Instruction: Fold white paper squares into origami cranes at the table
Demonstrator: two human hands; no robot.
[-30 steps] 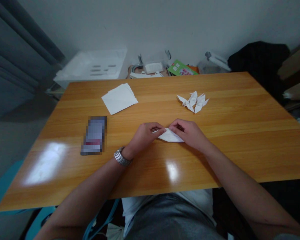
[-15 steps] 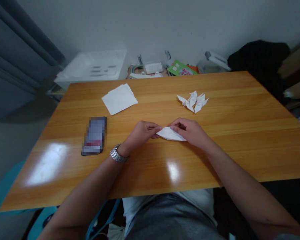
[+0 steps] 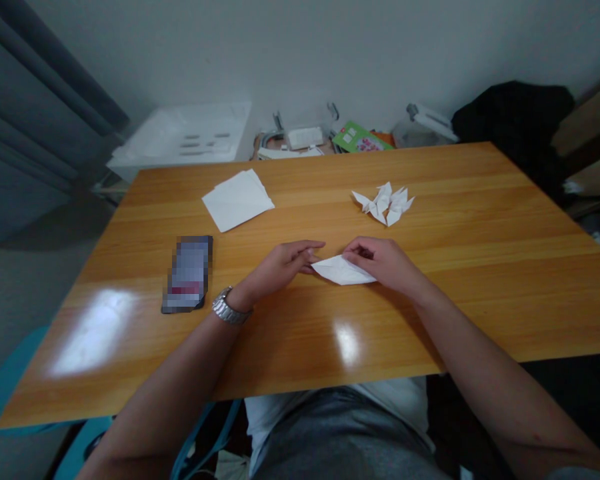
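A small white sheet of folded paper is in front of me, tapering to a point on its left. My right hand pinches its upper right part between thumb and fingers, covering that end. Beside the left tip is my left hand, its fingers apart and the index finger stretched out above the paper's point. The lower fingers of that hand are close to the tip; whether they touch it I cannot tell. A silver watch circles my left wrist.
Folded paper cranes lie bunched beyond my right hand. White paper sheets rest at the back left, with a phone nearer on the wooden table. Behind stand a white plastic bin and a green booklet.
My left thumb and fingers have let go of the paper's left tip and spread apart. The right hand keeps its pinch, and the paper shows a little more of its face.
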